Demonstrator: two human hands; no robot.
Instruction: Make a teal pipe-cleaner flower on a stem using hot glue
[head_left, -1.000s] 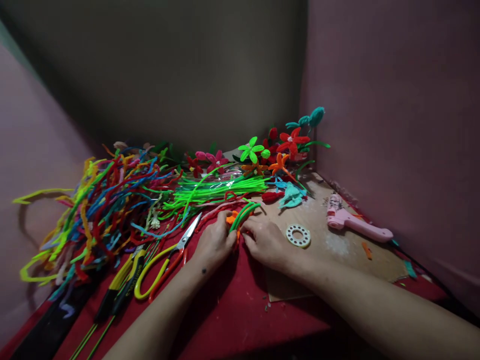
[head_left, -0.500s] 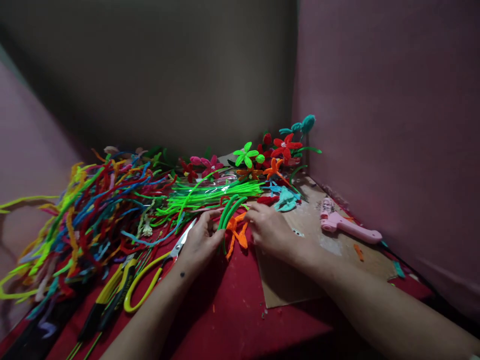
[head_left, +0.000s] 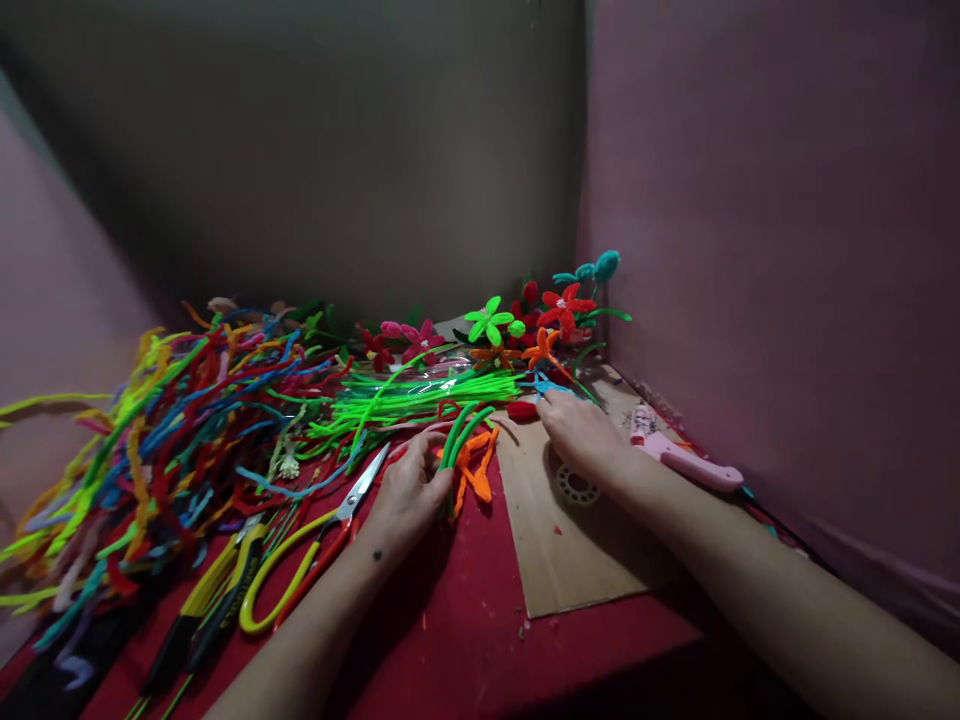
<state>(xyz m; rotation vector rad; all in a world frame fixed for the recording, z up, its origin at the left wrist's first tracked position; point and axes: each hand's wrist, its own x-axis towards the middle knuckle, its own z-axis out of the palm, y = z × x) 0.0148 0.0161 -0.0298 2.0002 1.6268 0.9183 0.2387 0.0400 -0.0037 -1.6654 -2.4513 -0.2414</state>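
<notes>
My left hand [head_left: 414,490] is closed around several green pipe cleaners [head_left: 457,432], whose curved ends stick up past the thumb. Right beside it, orange pipe-cleaner pieces [head_left: 477,482] bent into petal shapes lie over the red cloth. My right hand [head_left: 581,432] is over the back of the cardboard [head_left: 570,560], its fingers curled down at a light-blue pipe-cleaner piece [head_left: 551,384]. Those fingertips are partly hidden, so what they pinch does not show clearly. A red pipe-cleaner piece [head_left: 522,411] lies just left of them.
Yellow-handled scissors [head_left: 360,490] and pliers [head_left: 240,580] lie left of my left arm, near a tangled pipe-cleaner heap [head_left: 180,450]. Bright green stems [head_left: 427,395] and finished flowers [head_left: 487,322] stretch along the back. A pink glue gun [head_left: 694,465] and a ring-shaped disc [head_left: 577,484] are at right.
My right hand has moved away from the orange pieces, to the right and back over the light-blue piece, uncovering more cardboard. My left hand still holds the green pipe cleaners. The view has shifted slightly.
</notes>
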